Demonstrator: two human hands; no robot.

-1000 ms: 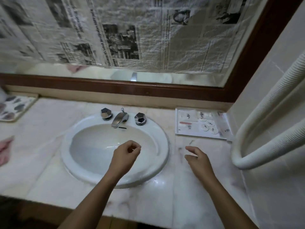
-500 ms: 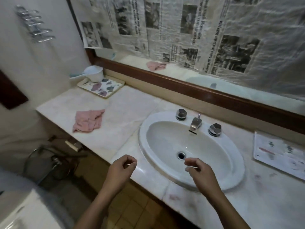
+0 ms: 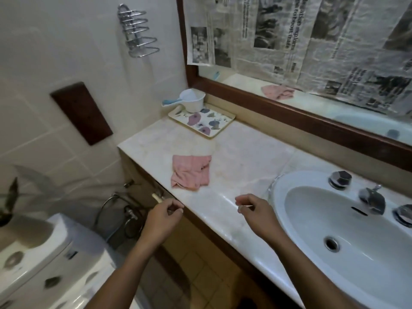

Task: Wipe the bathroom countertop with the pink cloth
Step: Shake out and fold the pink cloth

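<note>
Both hands (image 3: 163, 216) (image 3: 256, 211) empty, loosely curled

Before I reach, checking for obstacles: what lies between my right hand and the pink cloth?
Only bare marble countertop between right hand and pink cloth, per the head view.

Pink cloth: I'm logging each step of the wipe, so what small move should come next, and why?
Probably reach the left hand forward to grasp the pink cloth. It lies crumpled and untouched on the countertop; both hands are empty, and the right hand hovers nearer the sink.
</note>
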